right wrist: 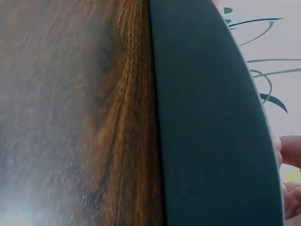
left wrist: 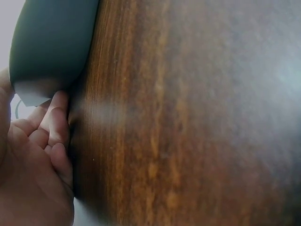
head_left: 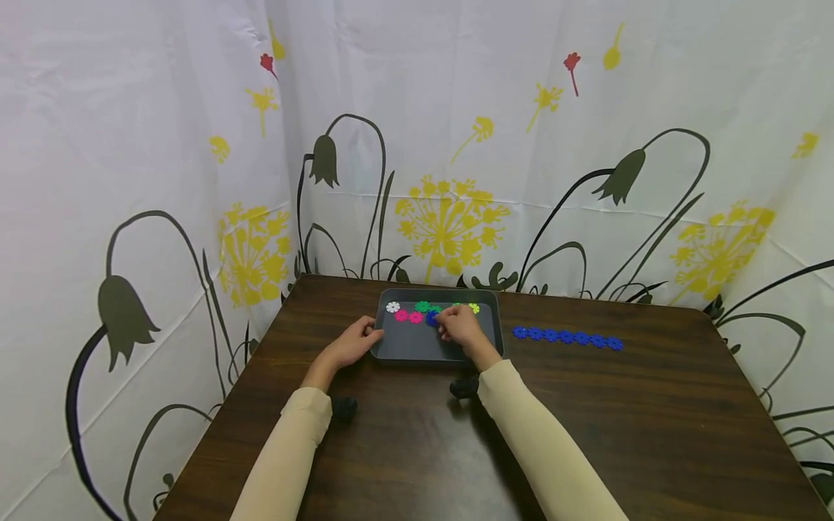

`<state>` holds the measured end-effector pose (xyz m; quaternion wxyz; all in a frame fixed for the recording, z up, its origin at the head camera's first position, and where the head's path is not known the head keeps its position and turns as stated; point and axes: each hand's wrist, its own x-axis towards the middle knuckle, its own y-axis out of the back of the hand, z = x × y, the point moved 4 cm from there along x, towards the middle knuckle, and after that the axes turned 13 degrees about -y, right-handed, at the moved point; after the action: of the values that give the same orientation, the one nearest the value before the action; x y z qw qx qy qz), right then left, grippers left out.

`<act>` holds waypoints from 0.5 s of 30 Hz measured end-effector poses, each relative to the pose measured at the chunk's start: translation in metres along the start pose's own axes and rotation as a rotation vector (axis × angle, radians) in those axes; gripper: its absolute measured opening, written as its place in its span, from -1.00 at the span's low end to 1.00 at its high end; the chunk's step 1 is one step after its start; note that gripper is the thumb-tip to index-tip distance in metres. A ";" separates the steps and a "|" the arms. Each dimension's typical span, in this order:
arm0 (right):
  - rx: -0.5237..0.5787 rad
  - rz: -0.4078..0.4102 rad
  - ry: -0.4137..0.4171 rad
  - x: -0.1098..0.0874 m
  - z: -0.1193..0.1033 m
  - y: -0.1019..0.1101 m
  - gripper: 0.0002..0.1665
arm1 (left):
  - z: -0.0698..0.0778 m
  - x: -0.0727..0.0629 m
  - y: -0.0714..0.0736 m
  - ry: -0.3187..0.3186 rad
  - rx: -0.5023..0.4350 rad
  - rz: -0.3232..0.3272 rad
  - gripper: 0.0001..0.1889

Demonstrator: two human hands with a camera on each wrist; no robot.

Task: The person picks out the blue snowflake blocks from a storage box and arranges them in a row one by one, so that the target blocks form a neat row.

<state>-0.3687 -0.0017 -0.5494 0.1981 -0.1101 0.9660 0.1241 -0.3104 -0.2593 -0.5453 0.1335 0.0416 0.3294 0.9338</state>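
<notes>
A grey tray [head_left: 417,351] lies on the brown table, holding small flower-shaped plastic discs. My left hand [head_left: 352,341] grips its left edge; in the left wrist view its fingers [left wrist: 57,120] bend against the outside of the tray's corner [left wrist: 51,47], with the thumb at the rim. Over the tray's right half, my right hand [head_left: 460,325] pinches a blue disc [head_left: 431,318] with thumb and fingertips. Pink discs [head_left: 407,316], a white disc [head_left: 392,307], green discs [head_left: 423,307] and a yellow disc [head_left: 474,308] lie around it. The tray wall [right wrist: 211,113] hides most of this hand in the right wrist view.
To the right of the tray, several blue discs [head_left: 567,337] form a straight row on the table [head_left: 651,412]. A white curtain [head_left: 417,94] with flower prints hangs behind and beside the table. Dark wrist devices [head_left: 464,388] show under both forearms.
</notes>
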 end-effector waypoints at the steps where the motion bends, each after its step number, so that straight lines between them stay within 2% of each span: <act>1: 0.001 -0.003 0.002 -0.001 0.000 0.001 -0.73 | 0.000 0.000 0.000 -0.001 0.000 -0.002 -0.47; 15: -0.039 -0.010 0.042 -0.008 0.005 0.016 -0.88 | -0.001 0.000 0.000 -0.002 0.003 -0.011 -0.45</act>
<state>-0.3637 0.0158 -0.5475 0.1763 -0.1215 0.9668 0.1395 -0.3104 -0.2598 -0.5457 0.1390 0.0410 0.3310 0.9324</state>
